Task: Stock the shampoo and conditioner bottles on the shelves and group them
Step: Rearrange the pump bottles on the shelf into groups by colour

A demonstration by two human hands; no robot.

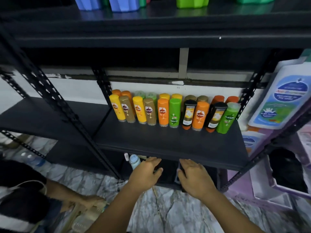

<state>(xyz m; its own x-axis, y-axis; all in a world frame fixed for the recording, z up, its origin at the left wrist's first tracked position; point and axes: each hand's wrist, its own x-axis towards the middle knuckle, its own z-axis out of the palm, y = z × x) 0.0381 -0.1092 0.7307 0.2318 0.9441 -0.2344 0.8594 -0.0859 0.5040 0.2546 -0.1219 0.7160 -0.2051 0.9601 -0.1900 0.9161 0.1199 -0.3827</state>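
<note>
The left hand [146, 173] and the right hand [193, 176] are hanging side by side, a little apart, just under the front edge of the middle shelf [168, 142], with their fingers pointing into the dark space below it. Each hand seems to be bending around something dark there, but shadow and blur are hiding it, so I cannot tell whether either grip is clamped on anything. Just left of the left hand, a pale blue-capped bottle [134, 161] is poking out from under the shelf. On the middle shelf above the hands, the shampoo and conditioner bottles [164, 111] are standing cap-down in two rows toward the back. Yellow, tan, orange, green and black ones are mixing in the front row, while the back row is running in same-coloured pairs. A white jug [286, 98] is leaning at the right. Blue containers [124, 4] and green containers [191, 2] are sitting on the upper shelf [151, 27]. At lower left, another person's hand [90, 201] is resting low over the marbled floor [176, 212].
</note>
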